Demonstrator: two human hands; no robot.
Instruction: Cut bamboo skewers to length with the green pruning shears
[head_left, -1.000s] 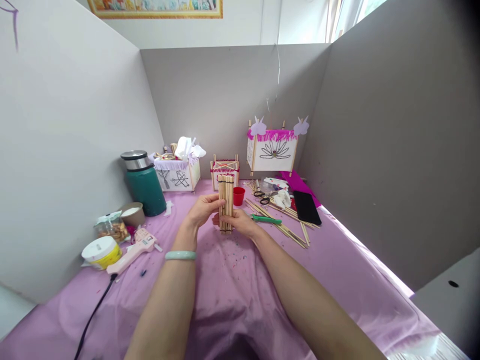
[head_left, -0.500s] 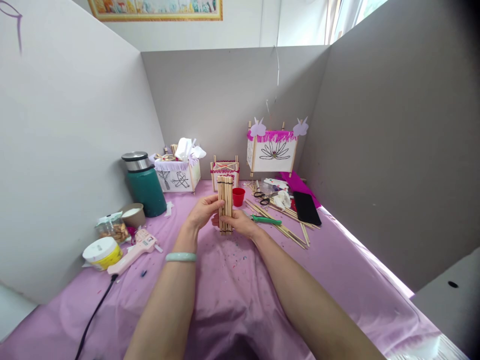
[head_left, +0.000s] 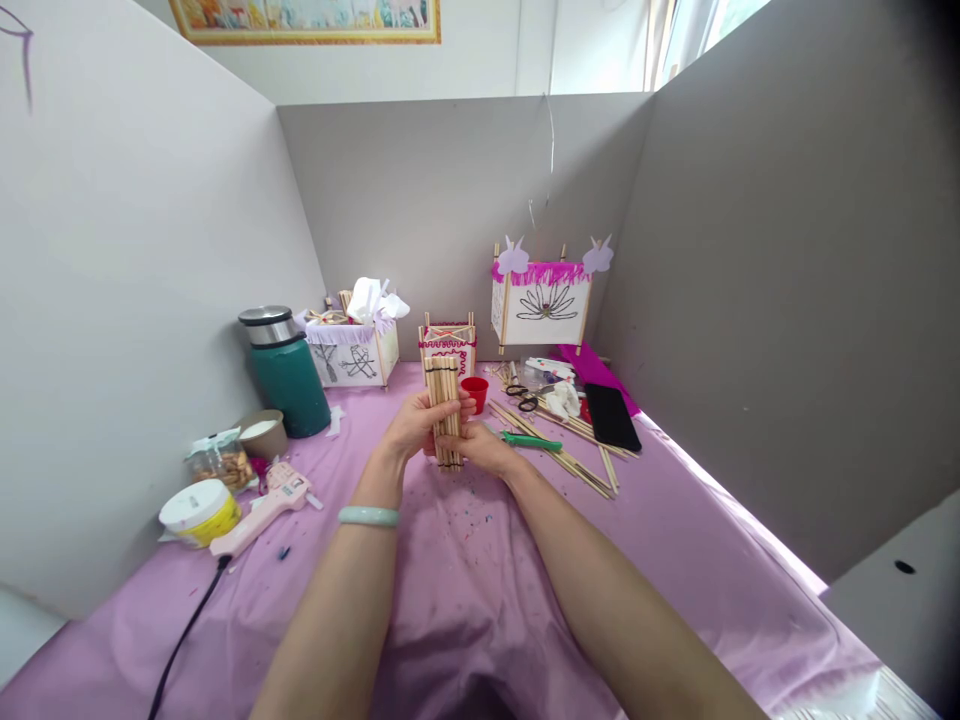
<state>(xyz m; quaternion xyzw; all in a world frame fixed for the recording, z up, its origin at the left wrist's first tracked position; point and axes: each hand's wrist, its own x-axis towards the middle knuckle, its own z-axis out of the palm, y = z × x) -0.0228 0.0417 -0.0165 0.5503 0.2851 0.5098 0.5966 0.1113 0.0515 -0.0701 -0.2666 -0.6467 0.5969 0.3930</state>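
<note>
Both hands meet over the middle of the purple tablecloth (head_left: 450, 560). They hold a bundle of short wooden sticks (head_left: 442, 385) upright, its lower end close to the cloth. My left hand (head_left: 411, 425) wraps round the bundle from the left, fingers curled over its front. From the right, my right hand (head_left: 480, 447) grips the lower part. A pale green bangle (head_left: 367, 516) sits on my left wrist.
A pink glue gun (head_left: 264, 503) with a black cord, a yellow-white tub (head_left: 197, 512) and a green flask (head_left: 285, 372) stand at the left. Loose long sticks (head_left: 570, 455), a green tool (head_left: 531, 440), scissors, a red cup (head_left: 474, 392) and a black phone (head_left: 611, 416) lie at the right. Paper lanterns (head_left: 544, 305) line the back wall.
The bundle has tilted slightly and shifted left. My left fingers have closed further over its front.
</note>
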